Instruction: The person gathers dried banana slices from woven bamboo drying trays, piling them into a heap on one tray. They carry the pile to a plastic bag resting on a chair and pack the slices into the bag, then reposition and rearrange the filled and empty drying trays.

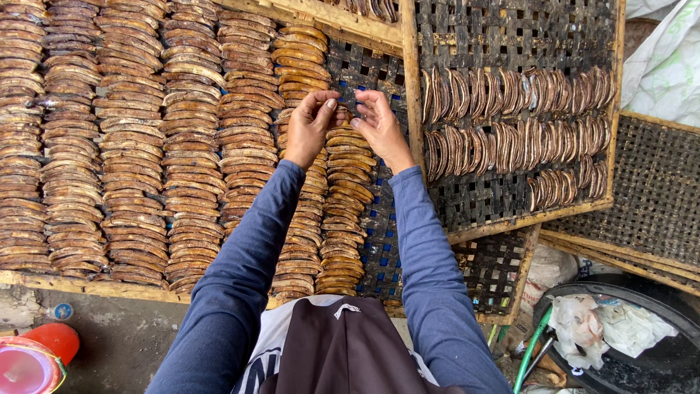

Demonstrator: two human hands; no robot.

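Seen from the head camera, a dried banana slice (343,111) is being pinched between the left hand (309,128) and right hand (380,125), which are being held close together, fingertips closed on it. Its long axis is lying left to right, at the top of a column of slices (343,211) on a woven drying rack (379,219). More slices are being dried on a neighbouring rack (510,33).
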